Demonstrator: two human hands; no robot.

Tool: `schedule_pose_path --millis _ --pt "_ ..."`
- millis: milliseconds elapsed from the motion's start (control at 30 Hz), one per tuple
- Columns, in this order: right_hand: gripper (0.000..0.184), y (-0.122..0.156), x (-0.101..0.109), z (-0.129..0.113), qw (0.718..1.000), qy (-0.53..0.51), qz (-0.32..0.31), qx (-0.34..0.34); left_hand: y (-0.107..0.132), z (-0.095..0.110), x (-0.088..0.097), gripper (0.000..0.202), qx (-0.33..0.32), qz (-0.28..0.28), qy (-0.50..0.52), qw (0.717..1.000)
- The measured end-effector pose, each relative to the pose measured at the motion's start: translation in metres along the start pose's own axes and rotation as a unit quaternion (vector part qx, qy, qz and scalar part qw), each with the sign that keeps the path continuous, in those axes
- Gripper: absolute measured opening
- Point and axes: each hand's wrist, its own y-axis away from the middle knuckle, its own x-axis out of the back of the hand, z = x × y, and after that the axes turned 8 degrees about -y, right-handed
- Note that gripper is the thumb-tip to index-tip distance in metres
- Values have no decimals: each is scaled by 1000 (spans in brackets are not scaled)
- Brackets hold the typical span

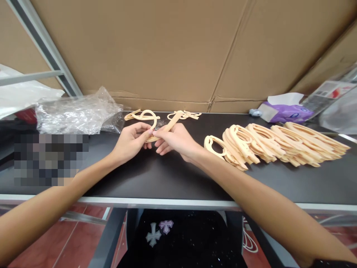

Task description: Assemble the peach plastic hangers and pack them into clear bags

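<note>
Both my hands are together above the dark table, closed on a pale beige looped piece (174, 120) with a flat arm; its exact kind I cannot tell. My left hand (132, 141) pinches the curved part between thumb and fingers. Gripping the piece near its flat arm is my right hand (178, 139), its thumb close to the left thumb. The fingers hide part of the piece. Just behind the hands lie more loose beige pieces (192, 115), thin and curved. To the right, several overlapping stacks of flat beige looped pieces (264, 141) rest on the table.
Crumpled clear plastic bags (72, 111) lie at the back left. A purple tissue pack (290, 111) stands at the back right. Cardboard (167, 48) walls off the table's rear. The table's pale front edge (167, 203) runs before my lap.
</note>
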Motion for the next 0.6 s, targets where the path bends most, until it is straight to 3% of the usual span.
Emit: schedule_pose_path --millis 200,500,600 --pt "8 -11 17 0 995 49 73 55 -4 -5 6 42 -3 66 -18 998" --pt "6 -9 22 -8 994 85 48 46 -5 -11 9 33 60 12 44 997" --pt "6 -9 22 -7 993 101 38 40 -7 -12 12 39 68 2 65 996"
